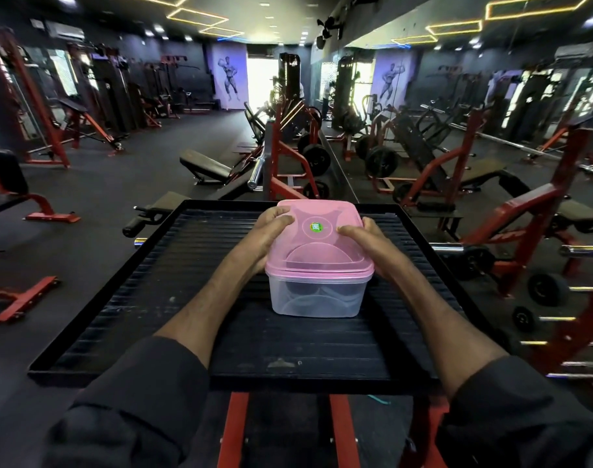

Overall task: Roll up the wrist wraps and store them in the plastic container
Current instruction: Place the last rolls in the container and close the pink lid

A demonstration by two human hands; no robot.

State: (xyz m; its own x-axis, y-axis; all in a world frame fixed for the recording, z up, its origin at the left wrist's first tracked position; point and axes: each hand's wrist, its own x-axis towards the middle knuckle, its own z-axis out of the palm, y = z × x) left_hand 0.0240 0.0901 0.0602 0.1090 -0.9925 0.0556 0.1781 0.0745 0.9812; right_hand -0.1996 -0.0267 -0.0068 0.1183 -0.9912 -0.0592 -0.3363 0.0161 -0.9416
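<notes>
A clear plastic container [317, 298] with a pink lid [318, 244] stands on a black ribbed platform [173, 285]. A green round sticker marks the lid's middle. My left hand [266, 236] grips the lid's left side, thumb on top. My right hand [369, 243] grips the right side, thumb also pressed on the lid. Dark rounded shapes show dimly through the container's clear wall; I cannot tell whether they are the wrist wraps.
The platform has a raised black rim [119, 373] and sits on red metal legs [234, 430]. Red and black gym machines, benches and weight plates [317, 160] surround it. A mirror wall [457, 96] runs along the right.
</notes>
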